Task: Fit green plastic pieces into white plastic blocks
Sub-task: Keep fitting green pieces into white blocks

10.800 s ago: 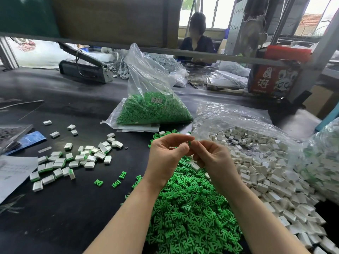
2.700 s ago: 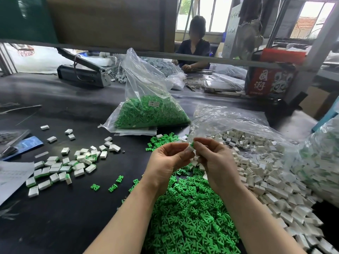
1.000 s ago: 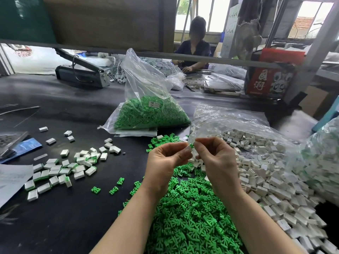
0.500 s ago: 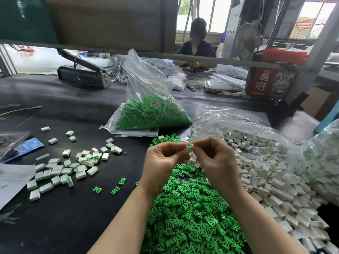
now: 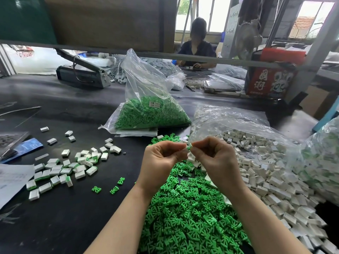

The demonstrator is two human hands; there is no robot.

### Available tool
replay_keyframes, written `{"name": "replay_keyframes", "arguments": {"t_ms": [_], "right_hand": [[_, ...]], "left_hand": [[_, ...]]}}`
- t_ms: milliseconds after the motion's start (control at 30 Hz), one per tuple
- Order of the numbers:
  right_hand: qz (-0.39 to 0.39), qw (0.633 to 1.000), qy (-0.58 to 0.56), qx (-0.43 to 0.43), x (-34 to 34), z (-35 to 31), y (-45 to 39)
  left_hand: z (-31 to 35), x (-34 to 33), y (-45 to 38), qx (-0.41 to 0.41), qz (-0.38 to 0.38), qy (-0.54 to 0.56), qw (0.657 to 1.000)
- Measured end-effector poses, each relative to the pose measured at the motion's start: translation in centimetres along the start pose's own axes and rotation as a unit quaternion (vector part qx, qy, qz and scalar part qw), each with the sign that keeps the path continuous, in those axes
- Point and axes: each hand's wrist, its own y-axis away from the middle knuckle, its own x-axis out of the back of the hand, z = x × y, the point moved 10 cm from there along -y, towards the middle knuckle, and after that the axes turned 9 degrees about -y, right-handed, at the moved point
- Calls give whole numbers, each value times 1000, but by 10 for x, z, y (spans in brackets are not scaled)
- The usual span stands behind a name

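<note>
I held my left hand (image 5: 161, 158) and right hand (image 5: 216, 160) together over the black worktop (image 5: 64, 226), fingers pinching a small green piece (image 5: 189, 148) between them. Loose green pieces (image 5: 190, 217) lay heaped at six o'clock, white blocks (image 5: 266, 173) at three. At twelve stood a labelled bag of green pieces (image 5: 152, 114), its print unreadable; a red box (image 5: 269, 83) bearing white characters sat at one.

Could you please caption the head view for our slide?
Both hands pinch a green-and-white piece above loose green pieces.

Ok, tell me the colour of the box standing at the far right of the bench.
Red, with white characters and a white pattern on its front: the box, clearest in the head view.
</note>
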Motion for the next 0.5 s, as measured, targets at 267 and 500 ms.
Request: {"name": "replay_keyframes", "arguments": {"t_ms": [267,500], "right_hand": [[-29,999,33,-14,1,9,-4],[-140,977,162,-13,-25,15,5]], "left_hand": [[6,-1,-2,-26,-15,-38,999],[1,-1,-4,-12,-32,-35,999]]}}
